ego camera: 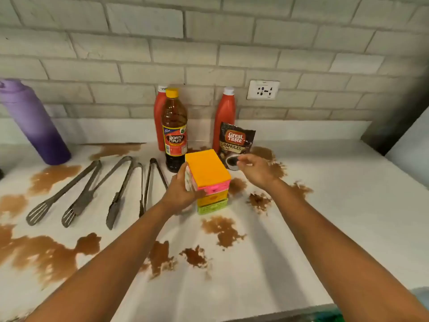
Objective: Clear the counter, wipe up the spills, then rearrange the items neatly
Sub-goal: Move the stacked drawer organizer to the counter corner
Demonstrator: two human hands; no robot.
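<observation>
A stack of sponges (pixel 209 173), orange on top with pink, orange and green layers below, stands on the white counter (pixel 336 205). My left hand (pixel 183 191) grips the stack's left side. My right hand (pixel 256 169) hovers just right of the stack, in front of a coffee granules pouch (pixel 235 140), fingers loosely curled and holding nothing. Brown spills (pixel 222 230) spread across the counter. A dark vinegar bottle (pixel 174 129) stands behind the stack, with two red bottles (pixel 224 117) against the wall.
Three metal tongs (pixel 92 189) lie side by side on the left. A purple flask (pixel 34 122) stands at far left. A wall socket (pixel 262 89) sits on the brick backsplash. The counter's front edge runs along the bottom right.
</observation>
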